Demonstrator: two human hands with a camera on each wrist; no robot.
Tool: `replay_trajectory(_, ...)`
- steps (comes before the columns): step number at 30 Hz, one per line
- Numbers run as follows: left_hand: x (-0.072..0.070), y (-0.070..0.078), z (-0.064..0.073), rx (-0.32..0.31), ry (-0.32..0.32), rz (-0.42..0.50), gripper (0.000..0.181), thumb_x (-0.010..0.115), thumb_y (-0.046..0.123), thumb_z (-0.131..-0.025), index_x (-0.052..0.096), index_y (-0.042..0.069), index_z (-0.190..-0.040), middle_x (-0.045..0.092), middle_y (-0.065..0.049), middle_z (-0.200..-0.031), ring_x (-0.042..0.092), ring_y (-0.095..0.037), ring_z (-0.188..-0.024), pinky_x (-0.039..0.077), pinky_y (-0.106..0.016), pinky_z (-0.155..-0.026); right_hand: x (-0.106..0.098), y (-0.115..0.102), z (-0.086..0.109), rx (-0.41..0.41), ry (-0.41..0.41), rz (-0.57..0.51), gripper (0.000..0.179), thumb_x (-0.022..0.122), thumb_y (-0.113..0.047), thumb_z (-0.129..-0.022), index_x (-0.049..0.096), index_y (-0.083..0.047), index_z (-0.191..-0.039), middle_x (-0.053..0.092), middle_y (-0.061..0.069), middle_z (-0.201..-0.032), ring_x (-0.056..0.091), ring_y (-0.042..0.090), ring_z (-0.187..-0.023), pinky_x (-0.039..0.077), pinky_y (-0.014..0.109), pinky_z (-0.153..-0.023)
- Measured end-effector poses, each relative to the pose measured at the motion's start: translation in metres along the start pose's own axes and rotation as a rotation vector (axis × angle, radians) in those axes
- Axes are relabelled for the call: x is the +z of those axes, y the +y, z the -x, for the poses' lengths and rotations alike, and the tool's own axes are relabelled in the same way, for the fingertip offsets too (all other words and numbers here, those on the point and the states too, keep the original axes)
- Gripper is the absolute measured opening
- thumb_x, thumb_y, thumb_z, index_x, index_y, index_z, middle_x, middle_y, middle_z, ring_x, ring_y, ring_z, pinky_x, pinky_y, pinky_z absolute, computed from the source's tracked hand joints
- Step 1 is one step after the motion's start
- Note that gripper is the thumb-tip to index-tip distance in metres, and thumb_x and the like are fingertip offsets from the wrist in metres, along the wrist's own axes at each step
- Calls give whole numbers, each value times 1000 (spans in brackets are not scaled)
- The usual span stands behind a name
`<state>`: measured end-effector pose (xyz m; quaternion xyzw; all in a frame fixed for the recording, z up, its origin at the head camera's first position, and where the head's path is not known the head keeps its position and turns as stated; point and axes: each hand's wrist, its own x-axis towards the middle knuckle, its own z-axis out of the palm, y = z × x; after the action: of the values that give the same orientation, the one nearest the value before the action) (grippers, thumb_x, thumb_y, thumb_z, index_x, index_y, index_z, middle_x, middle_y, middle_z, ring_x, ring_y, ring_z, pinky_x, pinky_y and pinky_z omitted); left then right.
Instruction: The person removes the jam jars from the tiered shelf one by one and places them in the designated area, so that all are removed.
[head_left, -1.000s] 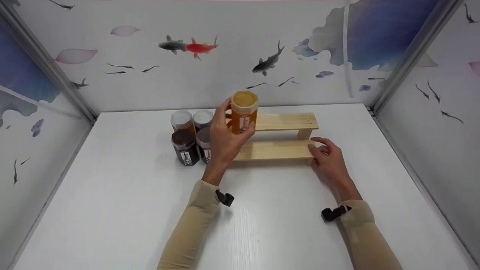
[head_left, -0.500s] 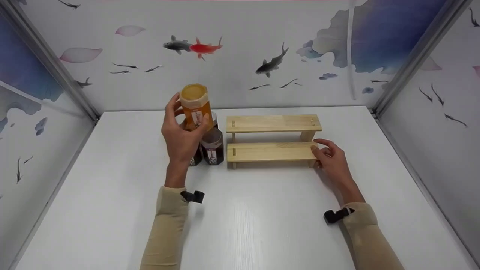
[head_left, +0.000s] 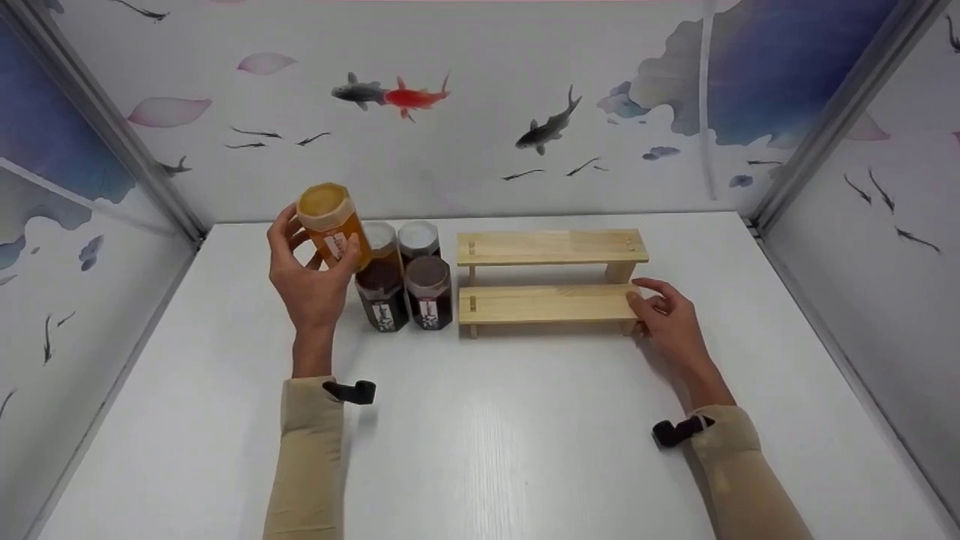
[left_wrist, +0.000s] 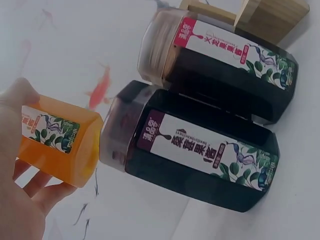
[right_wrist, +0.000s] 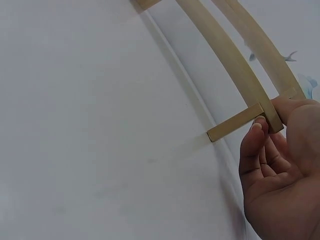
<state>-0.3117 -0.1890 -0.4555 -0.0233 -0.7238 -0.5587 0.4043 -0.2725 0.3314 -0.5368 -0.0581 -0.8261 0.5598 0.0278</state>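
Note:
In the head view my left hand grips a jar of orange jam, tilted and raised off the table at the left. Close beside it stand a dark purple jam jar and another dark jar with a red-edged label. Behind these are a jar with an amber body and a clear-lidded dark jar, both partly hidden. My right hand pinches the right end of the lower board of a two-tier wooden rack; the right wrist view shows the thumb and fingers around that board's end.
The rack's upper board sits behind the lower one, right of the jars. Everything stands on a white table. A fish-patterned back wall and side panels enclose it.
My left hand has carried the orange jar leftward, from in front of the rack to the left side of the other jars. My right hand keeps its hold on the rack.

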Motion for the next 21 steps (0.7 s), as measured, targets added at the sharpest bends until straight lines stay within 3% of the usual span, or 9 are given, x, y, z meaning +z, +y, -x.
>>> replay_trajectory(12,-14,-27,-1,-134,75,38,83,93,20,-85,49,19,-154,61,-4,-145,60,-15,-130,63,-54,-103,-2,-7,2,36,-24,-19,54,65,-41,-109,54,-17,-156,65,4,-93,62,12,-76,57,23,-68)
replay_trajectory(16,-17,-35,2,-148,56,-4,83,93,22,-85,49,21,-156,58,-5,-144,58,-17,-129,62,-55,-103,-2,-21,9,32,-26,-25,51,65,-35,-110,55,-13,-155,66,9,-92,62,12,-74,56,24,-66)
replay_trajectory(21,-20,-56,10,-162,15,-63,78,92,22,-86,54,25,-154,57,-4,-145,59,-21,-129,61,-54,-102,-1,-29,15,34,-31,-30,51,66,-35,-110,55,-12,-154,66,13,-95,62,12,-74,57,24,-66)
